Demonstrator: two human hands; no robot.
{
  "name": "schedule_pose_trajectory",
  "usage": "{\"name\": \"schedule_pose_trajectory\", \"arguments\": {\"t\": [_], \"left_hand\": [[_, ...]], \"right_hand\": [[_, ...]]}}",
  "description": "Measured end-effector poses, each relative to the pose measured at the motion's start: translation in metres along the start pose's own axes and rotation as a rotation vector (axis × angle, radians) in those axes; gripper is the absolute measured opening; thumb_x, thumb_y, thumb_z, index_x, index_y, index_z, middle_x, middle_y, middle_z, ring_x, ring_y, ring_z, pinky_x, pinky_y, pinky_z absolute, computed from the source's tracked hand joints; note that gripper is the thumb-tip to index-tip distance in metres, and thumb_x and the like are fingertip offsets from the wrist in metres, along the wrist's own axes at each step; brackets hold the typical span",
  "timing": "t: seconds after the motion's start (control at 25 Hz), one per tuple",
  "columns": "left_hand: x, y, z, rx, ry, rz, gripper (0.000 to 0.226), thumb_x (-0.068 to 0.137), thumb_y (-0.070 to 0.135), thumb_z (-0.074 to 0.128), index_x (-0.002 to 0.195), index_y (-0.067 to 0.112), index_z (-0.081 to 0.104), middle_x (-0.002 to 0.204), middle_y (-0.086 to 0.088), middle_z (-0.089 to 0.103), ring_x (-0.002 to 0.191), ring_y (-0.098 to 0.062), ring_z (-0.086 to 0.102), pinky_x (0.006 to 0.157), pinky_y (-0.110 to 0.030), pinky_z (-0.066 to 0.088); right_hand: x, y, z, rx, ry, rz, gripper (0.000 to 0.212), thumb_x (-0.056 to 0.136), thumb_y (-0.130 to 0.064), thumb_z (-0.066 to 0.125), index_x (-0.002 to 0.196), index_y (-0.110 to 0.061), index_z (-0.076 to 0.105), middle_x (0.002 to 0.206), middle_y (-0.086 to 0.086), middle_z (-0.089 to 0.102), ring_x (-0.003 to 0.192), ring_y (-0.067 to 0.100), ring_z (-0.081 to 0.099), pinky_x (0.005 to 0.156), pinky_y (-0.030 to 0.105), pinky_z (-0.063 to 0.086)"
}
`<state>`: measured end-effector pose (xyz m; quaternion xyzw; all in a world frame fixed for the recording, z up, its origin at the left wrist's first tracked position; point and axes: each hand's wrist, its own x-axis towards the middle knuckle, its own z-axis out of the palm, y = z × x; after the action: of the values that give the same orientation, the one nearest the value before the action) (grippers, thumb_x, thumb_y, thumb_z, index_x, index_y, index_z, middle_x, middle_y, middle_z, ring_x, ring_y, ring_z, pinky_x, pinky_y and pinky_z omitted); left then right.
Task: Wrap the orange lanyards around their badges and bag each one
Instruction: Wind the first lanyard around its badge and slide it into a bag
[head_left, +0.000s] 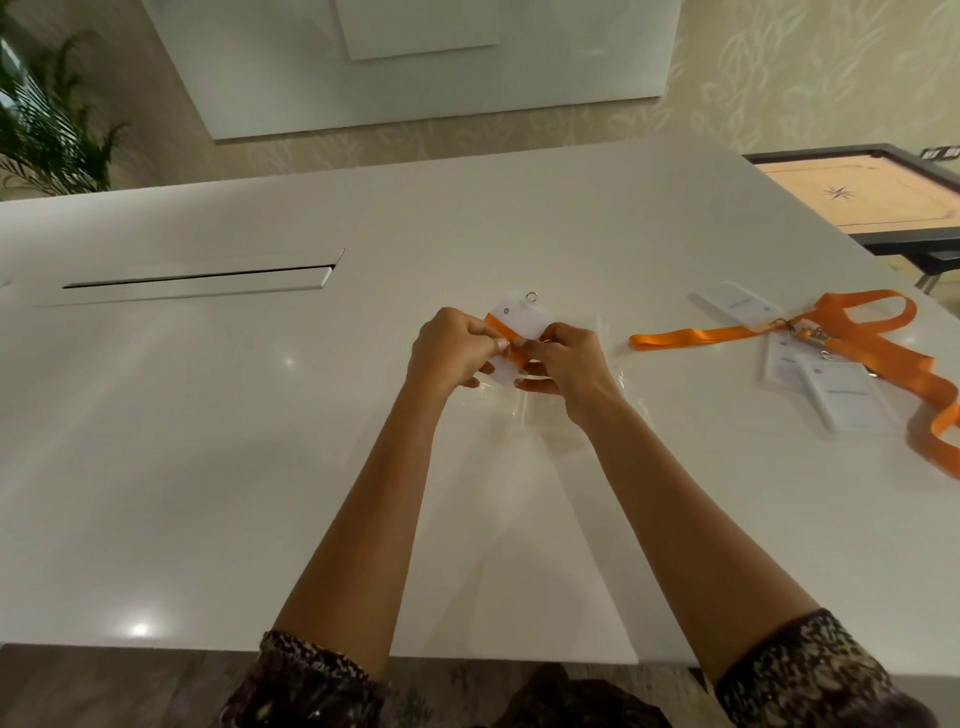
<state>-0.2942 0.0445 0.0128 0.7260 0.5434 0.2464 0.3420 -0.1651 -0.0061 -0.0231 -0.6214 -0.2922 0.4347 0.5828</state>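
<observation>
Left hand (449, 349), right hand (567, 359) pinch badge (521, 320).

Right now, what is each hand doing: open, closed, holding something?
Left hand: closed, pinching the orange lanyard wrapped on the white badge.
Right hand: closed, gripping the white badge at its other side.

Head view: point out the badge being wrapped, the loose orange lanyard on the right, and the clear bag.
badge (519, 322), head view, bare white upper face.
loose orange lanyard (701, 336), head view, straight stretch of strap.
clear bag (530, 421), head view, its glossy middle.
</observation>
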Motion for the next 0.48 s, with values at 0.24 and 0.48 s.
{"name": "schedule_pose_trajectory", "arguments": {"t": [0.24,0.48], "left_hand": [[0.015,-0.011,-0.035,0.320,0.180,0.023,0.055,0.077,0.057,0.070,0.115,0.017,0.066,0.117,0.000,0.064,0.112,-0.023,0.058,0.089,-0.037,0.044],[0.013,-0.029,-0.047,-0.355,-0.326,-0.056,0.035,0.083,0.041,0.069,0.105,0.014,0.071,0.101,-0.003,0.075,0.092,-0.018,0.073,0.098,-0.038,0.049]], "right_hand": [[0.006,-0.026,-0.012,-0.072,-0.138,-0.092,0.017,0.083,-0.008,0.073,0.092,0.001,0.062,0.094,0.017,0.069,0.080,0.027,0.072,0.075,0.045,0.061],[0.013,-0.048,-0.010,-0.311,-0.213,-0.224,0.036,0.077,-0.015,0.080,0.107,-0.010,0.061,0.083,0.009,0.072,0.075,0.019,0.068,0.079,0.035,0.059]]}}
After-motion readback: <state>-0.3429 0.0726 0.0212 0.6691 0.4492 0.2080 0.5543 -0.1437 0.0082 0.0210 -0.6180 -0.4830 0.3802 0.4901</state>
